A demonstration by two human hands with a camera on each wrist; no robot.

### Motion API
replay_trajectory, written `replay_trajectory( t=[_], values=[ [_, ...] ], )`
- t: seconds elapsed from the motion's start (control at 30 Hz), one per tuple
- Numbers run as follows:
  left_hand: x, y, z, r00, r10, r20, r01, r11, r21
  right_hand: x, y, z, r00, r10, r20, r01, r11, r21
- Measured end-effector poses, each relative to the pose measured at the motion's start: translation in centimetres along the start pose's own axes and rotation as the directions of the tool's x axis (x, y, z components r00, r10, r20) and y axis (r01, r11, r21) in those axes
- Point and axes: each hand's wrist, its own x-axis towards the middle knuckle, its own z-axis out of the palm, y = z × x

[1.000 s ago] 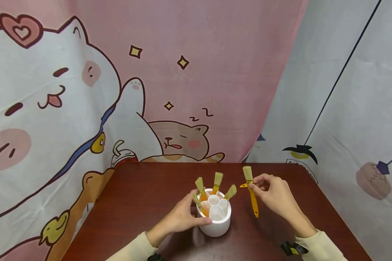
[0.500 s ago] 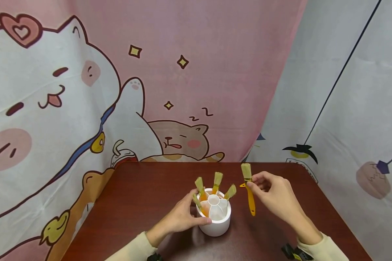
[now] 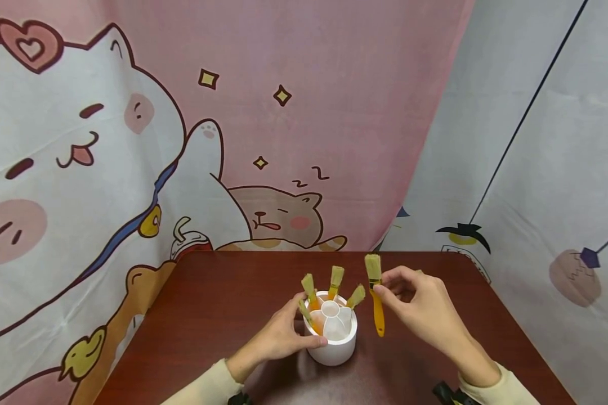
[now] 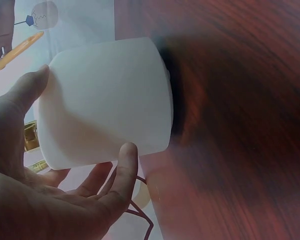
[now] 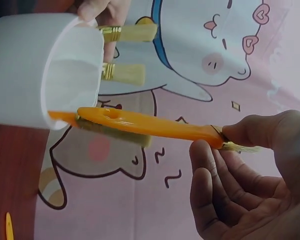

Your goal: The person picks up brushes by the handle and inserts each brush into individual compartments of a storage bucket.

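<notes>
On the table stands a round white brush holder [image 3: 332,353], divided inside into petal-like compartments. Several paintbrushes [image 3: 336,277] stand in it, bristles up, along its left and far sides; the compartments nearest the person hold none. My left hand [image 3: 284,332] grips the holder from the left, thumb at the rim and fingers around the wall [image 4: 105,100]. To the right of the holder, my right hand [image 3: 425,304] pinches another paintbrush [image 3: 378,315] near its metal band, thumb against fingertips. Its bristles point up and its orange handle [image 5: 155,124] hangs down.
An orange handle [image 5: 9,227] lies on the table, mostly out of frame in the right wrist view. The dark red-brown tabletop [image 3: 223,304] reaches back to a pink and white cartoon curtain [image 3: 360,112].
My right hand has carried its paintbrush left, closer to the holder, and the brush now hangs more upright. The left hand and the holder have stayed in place.
</notes>
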Motion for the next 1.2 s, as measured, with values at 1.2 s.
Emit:
replay_trajectory(
  t=[1.2],
  values=[
    [-0.1, -0.1, -0.1, 0.999, -0.006, 0.036, 0.009, 0.997, -0.077, -1.4, -1.4, 6.9, 0.897, -0.437, -0.063, 0.441, 0.889, 0.122]
  ],
)
